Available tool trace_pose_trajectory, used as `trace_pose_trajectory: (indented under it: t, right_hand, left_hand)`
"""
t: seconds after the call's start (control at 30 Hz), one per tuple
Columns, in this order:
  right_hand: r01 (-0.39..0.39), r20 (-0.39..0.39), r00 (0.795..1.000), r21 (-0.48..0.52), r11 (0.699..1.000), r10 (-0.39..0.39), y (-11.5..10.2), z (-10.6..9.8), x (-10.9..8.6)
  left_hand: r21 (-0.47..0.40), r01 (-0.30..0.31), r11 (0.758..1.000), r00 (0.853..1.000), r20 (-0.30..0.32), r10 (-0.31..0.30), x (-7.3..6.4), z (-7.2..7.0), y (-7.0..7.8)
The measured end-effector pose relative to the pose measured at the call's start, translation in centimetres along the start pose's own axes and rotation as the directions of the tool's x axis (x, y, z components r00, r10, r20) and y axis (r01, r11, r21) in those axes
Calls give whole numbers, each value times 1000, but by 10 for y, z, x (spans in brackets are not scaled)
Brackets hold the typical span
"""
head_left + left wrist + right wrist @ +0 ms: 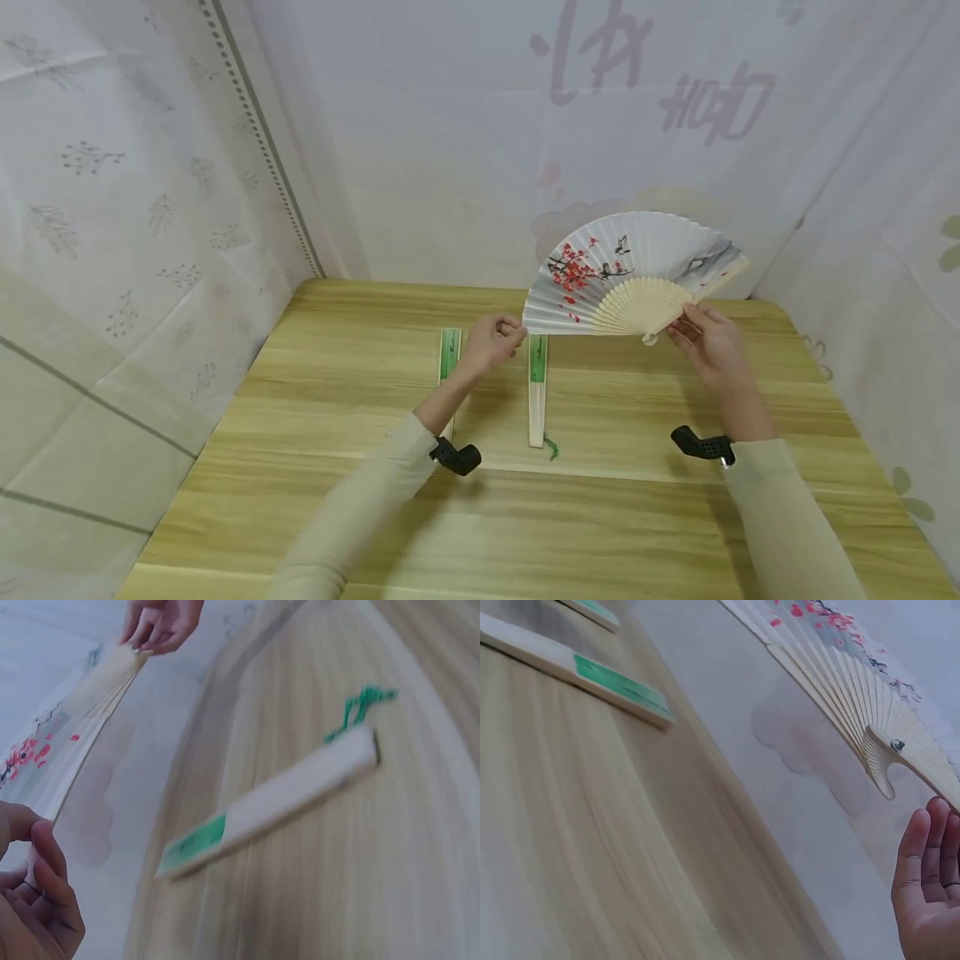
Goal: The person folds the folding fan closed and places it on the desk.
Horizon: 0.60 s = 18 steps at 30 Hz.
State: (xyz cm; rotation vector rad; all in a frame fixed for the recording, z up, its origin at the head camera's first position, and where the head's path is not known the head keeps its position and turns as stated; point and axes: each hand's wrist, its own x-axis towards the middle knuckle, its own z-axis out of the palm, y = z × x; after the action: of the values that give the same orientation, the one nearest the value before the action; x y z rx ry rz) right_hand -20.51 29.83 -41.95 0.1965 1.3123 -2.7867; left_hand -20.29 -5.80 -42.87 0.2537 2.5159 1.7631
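Note:
A spread folding fan (637,250), white with red blossoms, small birds and pale wooden ribs, is held up above the table's far part. My left hand (491,343) pinches the leaf's left end between thumb and finger, as the left wrist view also shows. On the other side my right hand (714,346) holds the right-hand outer rib near the pivot; in the right wrist view its fingers (911,859) touch that rib, the thumb out of sight. Below the left hand lies a folded green fan (537,400) with a green tassel (552,448).
Another folded green fan (450,350) lies to the left, partly hidden by my left forearm. The wooden table (300,400) reaches back to a printed cloth wall (420,167). Further cloth (112,250) hangs on the left. Each wrist carries a black camera mount (456,457).

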Motion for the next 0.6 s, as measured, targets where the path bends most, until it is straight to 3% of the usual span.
trace_pose_trajectory:
  t: [0.37,0.6]
  right_hand:
    - [30,61,998,-125,992,-23,56,34,0]
    - [50,81,996,-223,974,-33,87,44,2]
  left_hand:
    - [-82,-2,997,1000,-1,2,0,-70,-26]
    - [-111,-5,994,1000,-29,2,-1,-98,-40]
